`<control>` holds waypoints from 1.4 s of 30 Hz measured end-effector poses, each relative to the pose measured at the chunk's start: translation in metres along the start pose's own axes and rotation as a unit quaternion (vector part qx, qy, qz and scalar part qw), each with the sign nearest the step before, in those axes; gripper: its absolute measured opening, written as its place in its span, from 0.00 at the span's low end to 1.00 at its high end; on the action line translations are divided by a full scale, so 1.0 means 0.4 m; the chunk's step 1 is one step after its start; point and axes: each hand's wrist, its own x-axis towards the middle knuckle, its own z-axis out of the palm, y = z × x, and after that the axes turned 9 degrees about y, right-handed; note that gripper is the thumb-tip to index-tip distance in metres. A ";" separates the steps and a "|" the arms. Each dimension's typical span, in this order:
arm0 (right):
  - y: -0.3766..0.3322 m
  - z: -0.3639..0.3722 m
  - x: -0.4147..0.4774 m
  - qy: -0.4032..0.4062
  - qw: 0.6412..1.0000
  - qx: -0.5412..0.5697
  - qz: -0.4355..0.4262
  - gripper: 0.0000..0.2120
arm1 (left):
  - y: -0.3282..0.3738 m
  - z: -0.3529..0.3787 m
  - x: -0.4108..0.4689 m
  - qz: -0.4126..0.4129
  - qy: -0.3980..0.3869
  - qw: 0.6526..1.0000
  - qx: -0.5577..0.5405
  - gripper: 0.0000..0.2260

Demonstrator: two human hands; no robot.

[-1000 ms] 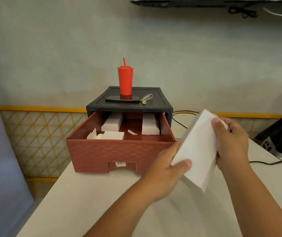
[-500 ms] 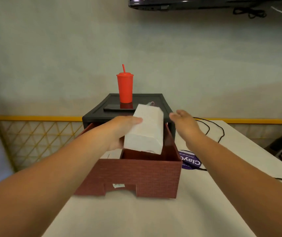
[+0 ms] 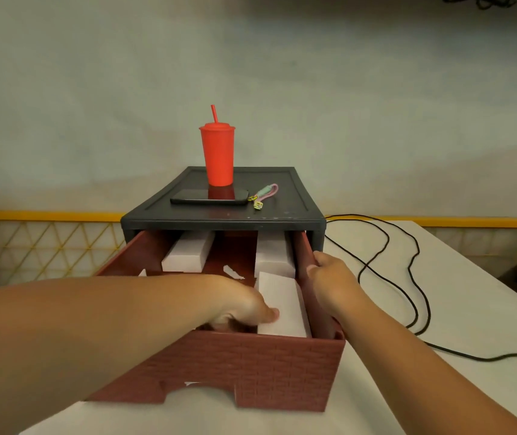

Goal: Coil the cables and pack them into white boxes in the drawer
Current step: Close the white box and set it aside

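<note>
While left hand grips white box in drawer | rear-left box, rear-right box

Head-worn camera looks forward and down, close over the drawer.

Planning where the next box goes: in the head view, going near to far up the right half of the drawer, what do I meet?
drawer front wall → left hand holding the front white box → rear right white box → black cabinet front edge → phone → red cup
</note>
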 end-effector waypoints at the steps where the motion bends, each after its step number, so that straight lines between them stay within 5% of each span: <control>1: 0.002 -0.001 -0.001 0.002 1.000 0.005 -0.001 0.12 | 0.000 0.008 0.007 0.003 0.017 0.999 0.029 0.24; 6: 0.007 -0.004 -0.004 0.011 1.000 0.015 -0.009 0.16 | 0.015 -0.003 -0.026 -0.009 -0.120 0.992 0.023 0.23; 8: 0.010 0.001 0.001 0.012 1.000 0.016 -0.012 0.16 | 0.012 0.005 -0.029 0.040 -0.037 0.983 0.173 0.34; 10: 0.015 0.008 0.004 0.014 1.000 0.013 -0.012 0.16 | 0.017 0.019 -0.035 0.145 0.070 0.930 0.331 0.35; 14: 0.020 0.010 0.004 0.014 1.000 0.017 -0.013 0.16 | 0.043 0.027 -0.017 0.107 0.008 0.904 0.413 0.41; 16: 0.018 0.008 0.002 0.014 1.000 0.019 -0.014 0.15 | 0.049 0.010 0.006 0.092 -0.013 0.931 0.352 0.42; 19: 0.018 0.010 0.003 0.018 1.000 0.020 -0.013 0.14 | 0.049 -0.010 0.040 0.097 -0.003 0.964 0.249 0.30; 30: 0.010 0.009 -0.002 0.021 0.999 0.021 -0.013 0.14 | 0.038 -0.032 0.079 0.178 0.064 0.925 0.329 0.47; 36: 0.011 0.010 -0.002 0.023 0.999 0.037 -0.008 0.17 | 0.041 -0.042 0.149 0.092 0.000 0.995 0.027 0.57; 39: 0.015 0.011 0.002 0.015 0.999 0.045 -0.006 0.16 | 0.067 -0.045 0.194 0.088 0.032 0.994 -0.062 0.52; 42: 0.018 0.010 0.006 0.009 0.999 0.054 -0.002 0.13 | 0.082 -0.057 0.252 0.088 0.052 0.986 -0.132 0.28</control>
